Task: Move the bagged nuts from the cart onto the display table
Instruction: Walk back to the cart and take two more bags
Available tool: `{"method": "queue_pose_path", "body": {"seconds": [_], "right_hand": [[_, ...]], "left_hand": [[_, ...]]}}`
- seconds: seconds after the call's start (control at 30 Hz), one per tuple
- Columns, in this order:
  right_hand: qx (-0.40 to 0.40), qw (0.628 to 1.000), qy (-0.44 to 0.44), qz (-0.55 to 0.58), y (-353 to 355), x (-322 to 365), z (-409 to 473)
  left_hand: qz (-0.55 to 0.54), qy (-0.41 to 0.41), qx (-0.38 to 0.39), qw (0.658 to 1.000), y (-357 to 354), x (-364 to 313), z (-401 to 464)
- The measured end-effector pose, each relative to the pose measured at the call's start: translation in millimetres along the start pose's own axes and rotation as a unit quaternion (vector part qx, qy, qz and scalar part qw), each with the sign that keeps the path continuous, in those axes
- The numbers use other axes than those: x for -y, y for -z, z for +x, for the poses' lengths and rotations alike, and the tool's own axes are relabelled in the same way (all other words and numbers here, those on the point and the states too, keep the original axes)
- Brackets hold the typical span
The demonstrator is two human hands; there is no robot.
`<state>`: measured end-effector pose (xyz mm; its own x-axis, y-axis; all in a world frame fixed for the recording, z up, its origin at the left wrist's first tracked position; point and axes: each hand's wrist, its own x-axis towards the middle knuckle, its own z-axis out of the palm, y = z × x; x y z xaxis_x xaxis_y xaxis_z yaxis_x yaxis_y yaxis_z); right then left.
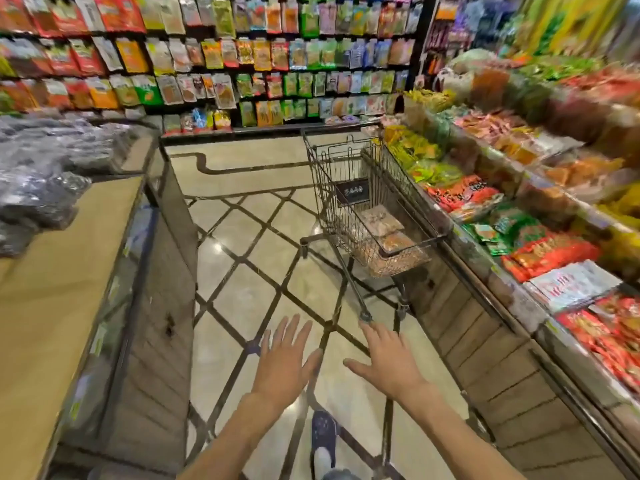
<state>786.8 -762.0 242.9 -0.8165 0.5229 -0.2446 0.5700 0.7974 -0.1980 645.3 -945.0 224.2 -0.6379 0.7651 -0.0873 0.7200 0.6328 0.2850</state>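
A wire shopping cart [318,168] stands in the aisle ahead, against the right-hand display. Clear bags of brownish nuts [381,221] lie in its basket, with more bags [394,261] at the near end. The display table [69,265] with a bare tan top runs along my left. Dark shiny bagged goods [41,188] are piled on its far part. My left hand [284,362] and my right hand [388,362] hover over the floor, palms down and fingers spread, holding nothing. Both are well short of the cart.
A long tiered display [519,216] of colourful snack packs lines the right side. A wall of hanging snack bags [242,57] closes the far end. The tiled floor [249,237] lies between the two displays. My blue shoe [323,434] shows below.
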Motion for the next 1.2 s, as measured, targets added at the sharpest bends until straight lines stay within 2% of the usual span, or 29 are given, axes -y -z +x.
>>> {"method": "queue_pose_path", "body": {"seconds": [0.33,0.53,0.63,0.87,1.2], "right_hand": [[0.013,1.0,0.003,0.022,63,-19,235],[0.015,0.999,-0.011,0.026,93,-24,356],[0.005,0.999,-0.037,0.03,99,-30,421],[0.002,0.989,-0.132,0.069,129,-40,540],[-0.008,0.952,-0.271,0.142,157,-83,642]], "left_hand": [[0.001,0.025,0.014,1.0,27,45,229],[-0.004,0.008,0.031,0.999,46,70,361],[-0.009,-0.024,0.051,0.998,50,85,435],[0.058,-0.132,0.092,0.985,83,98,612],[0.093,-0.277,0.158,0.943,74,61,803]]}}
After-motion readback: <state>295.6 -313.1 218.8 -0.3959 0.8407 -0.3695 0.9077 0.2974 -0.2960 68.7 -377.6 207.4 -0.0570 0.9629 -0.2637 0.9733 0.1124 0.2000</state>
